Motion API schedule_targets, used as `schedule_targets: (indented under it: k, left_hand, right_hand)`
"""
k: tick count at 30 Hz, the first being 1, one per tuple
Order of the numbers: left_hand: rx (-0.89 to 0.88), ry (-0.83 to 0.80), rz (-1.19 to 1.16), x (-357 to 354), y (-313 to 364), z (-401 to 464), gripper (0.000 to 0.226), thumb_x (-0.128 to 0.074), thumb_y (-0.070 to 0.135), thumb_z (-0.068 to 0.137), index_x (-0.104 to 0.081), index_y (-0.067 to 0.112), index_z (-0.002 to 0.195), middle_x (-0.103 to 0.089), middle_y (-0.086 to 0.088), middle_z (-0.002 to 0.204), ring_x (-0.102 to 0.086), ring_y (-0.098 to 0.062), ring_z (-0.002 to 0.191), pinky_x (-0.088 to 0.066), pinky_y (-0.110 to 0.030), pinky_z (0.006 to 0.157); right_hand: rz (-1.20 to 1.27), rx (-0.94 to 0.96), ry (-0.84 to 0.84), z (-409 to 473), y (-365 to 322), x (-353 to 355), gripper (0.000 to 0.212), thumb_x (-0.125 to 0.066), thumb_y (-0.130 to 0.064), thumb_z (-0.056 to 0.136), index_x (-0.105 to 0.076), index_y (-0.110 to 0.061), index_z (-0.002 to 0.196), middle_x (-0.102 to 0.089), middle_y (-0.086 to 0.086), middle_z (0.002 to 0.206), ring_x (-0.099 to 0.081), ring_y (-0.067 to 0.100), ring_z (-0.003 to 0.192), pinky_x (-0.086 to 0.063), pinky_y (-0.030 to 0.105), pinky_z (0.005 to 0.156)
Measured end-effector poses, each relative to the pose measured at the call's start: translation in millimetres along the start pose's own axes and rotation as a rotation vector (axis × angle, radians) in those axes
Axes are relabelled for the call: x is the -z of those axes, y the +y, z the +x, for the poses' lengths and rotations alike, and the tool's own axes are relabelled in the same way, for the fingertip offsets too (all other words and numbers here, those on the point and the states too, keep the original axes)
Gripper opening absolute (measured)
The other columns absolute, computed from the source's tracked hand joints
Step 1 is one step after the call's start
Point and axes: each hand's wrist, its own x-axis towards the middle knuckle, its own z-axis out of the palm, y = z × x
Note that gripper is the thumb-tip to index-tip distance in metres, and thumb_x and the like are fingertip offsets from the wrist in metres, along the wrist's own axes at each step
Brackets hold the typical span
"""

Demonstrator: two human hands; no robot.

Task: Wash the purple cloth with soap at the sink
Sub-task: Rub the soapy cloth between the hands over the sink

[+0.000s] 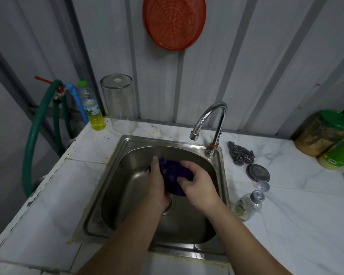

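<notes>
The 2 bare forearms come in from the bottom edge, nearest the lens, and reach down into the steel sink (125, 155). There the left hand (157, 187) and right hand (199, 185) hold 1 purple cloth (172, 171) bunched between them over the basin, just above the drain; the left fingers lie curled along its left side and the right fingers curl over its near right edge, gripping it. The cloth looks soft, limp and light, probably wet and heavier for it, and slippery if soaped, so it seems best taken by full handfuls of the bunched fabric rather than by a corner. No water can be seen leaving the 1 chrome tap (211, 118). On the white counter (286, 195) to the right lie 1 clear pump bottle (248, 205) on its side, 1 round metal lid (258, 173) and 1 steel scourer (240, 153). At the back left stand 1 bottle of yellow liquid (92, 110) and 1 upturned glass jar (119, 104). 1 red colander (174, 21) hangs on the wall.
</notes>
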Motion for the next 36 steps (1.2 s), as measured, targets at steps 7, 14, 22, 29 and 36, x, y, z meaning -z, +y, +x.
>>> schedule_targets:
  k: [7,14,22,29,36]
  left_hand:
    - [-0.081,0.018,0.042,0,23,19,0.054,-0.079,0.025,0.073,-0.063,0.009,0.122,-0.076,-0.015,0.105,-0.075,-0.032,0.092,-0.062,-0.042,0.071]
    - [0.139,-0.181,0.199,-2,27,-3,0.054,-0.058,0.047,0.097,-0.059,0.015,0.054,-0.056,-0.002,0.049,-0.058,-0.016,0.045,-0.047,-0.027,0.059]
    - [-0.034,0.035,0.340,-26,18,-9,0.016,-0.062,0.020,0.090,-0.071,0.010,0.083,-0.071,-0.016,0.085,-0.070,-0.032,0.081,-0.060,-0.047,0.079]
    - [0.026,0.127,0.335,-22,32,10,0.042,-0.074,0.051,0.083,-0.068,0.010,0.084,-0.069,-0.007,0.074,-0.067,-0.024,0.070,-0.058,-0.037,0.079]
    - [0.001,0.091,0.327,-29,24,12,0.035,-0.065,0.040,0.090,-0.064,0.010,0.072,-0.063,-0.009,0.067,-0.062,-0.026,0.063,-0.052,-0.036,0.074]
  right_hand:
    - [-0.666,0.499,0.149,-11,9,9,0.032,-0.054,-0.020,0.095,-0.069,-0.013,0.122,-0.048,0.006,0.120,-0.045,0.021,0.114,-0.039,0.026,0.101]
    - [-0.384,0.660,0.113,-27,0,-29,0.021,-0.056,-0.030,0.092,-0.059,-0.010,0.086,-0.059,0.005,0.080,-0.053,0.020,0.073,-0.045,0.037,0.066]
    - [0.050,-0.326,0.251,55,9,-16,0.037,-0.056,-0.047,0.093,-0.071,-0.019,0.075,-0.075,0.008,0.083,-0.071,0.027,0.087,-0.056,0.042,0.089]
    - [-0.011,0.105,0.272,2,7,-39,0.050,-0.046,-0.053,0.094,-0.065,-0.014,0.069,-0.067,0.006,0.061,-0.065,0.023,0.060,-0.055,0.046,0.063]
    - [0.001,-0.022,0.343,18,-14,-29,0.048,-0.055,-0.048,0.095,-0.066,-0.015,0.060,-0.070,0.004,0.062,-0.068,0.021,0.066,-0.054,0.034,0.066]
